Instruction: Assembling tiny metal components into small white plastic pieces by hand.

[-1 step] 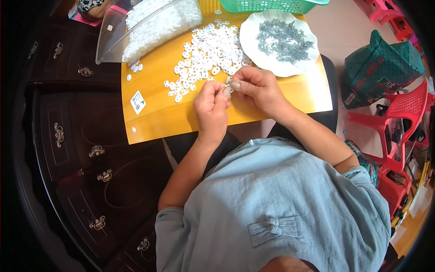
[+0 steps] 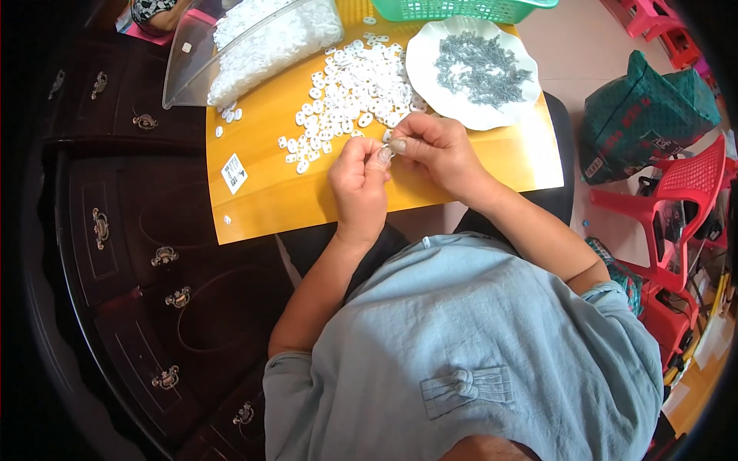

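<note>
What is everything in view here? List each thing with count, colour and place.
small plastic pieces: many, white, loose pile on the board
board: one, yellow, under the hands
plate: one, white, upper right of the board, holds small grey metal parts
clear tub: one, upper left, full of white pieces
basket: one, green, top edge
chairs: red plastic, right
bag: one, dark green, right floor
dark cabinet: left
left hand: pinching a small white piece
right hand: pinching the same piece
</note>
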{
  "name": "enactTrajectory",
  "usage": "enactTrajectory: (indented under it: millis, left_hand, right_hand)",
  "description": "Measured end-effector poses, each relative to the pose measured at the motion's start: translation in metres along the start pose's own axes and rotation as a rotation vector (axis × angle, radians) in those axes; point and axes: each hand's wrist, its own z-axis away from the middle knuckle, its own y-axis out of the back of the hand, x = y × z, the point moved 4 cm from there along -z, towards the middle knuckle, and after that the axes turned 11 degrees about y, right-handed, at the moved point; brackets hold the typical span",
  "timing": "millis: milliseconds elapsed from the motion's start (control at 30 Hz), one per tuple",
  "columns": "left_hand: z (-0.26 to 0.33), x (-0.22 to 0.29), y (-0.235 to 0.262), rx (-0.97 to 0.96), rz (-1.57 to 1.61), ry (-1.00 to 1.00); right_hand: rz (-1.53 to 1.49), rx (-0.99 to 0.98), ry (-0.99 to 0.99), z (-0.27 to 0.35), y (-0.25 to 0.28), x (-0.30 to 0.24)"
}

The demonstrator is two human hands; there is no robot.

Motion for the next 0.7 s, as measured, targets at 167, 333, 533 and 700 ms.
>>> enactTrajectory:
  millis: [167, 333, 533, 700]
  left_hand:
    - [0.000, 0.004, -0.004, 0.057, -0.043, -0.043]
    - [-0.001, 0.007, -0.005, 0.041, 0.091, 0.147]
    - [0.002, 0.010, -0.001, 0.008, 0.125, 0.220]
    - [0.003, 0.012, -0.001, -0.054, 0.130, 0.180]
  right_hand:
    - [0.152, -0.008, 0.155, -0.004, 0.000, -0.001]
    - [0.065, 0.059, 0.115, 0.002, -0.002, 0.001]
    - [0.132, 0.013, 0.137, 0.002, -0.004, -0.005]
    - [0.245, 0.031, 0.186, 0.003, -0.003, -0.007]
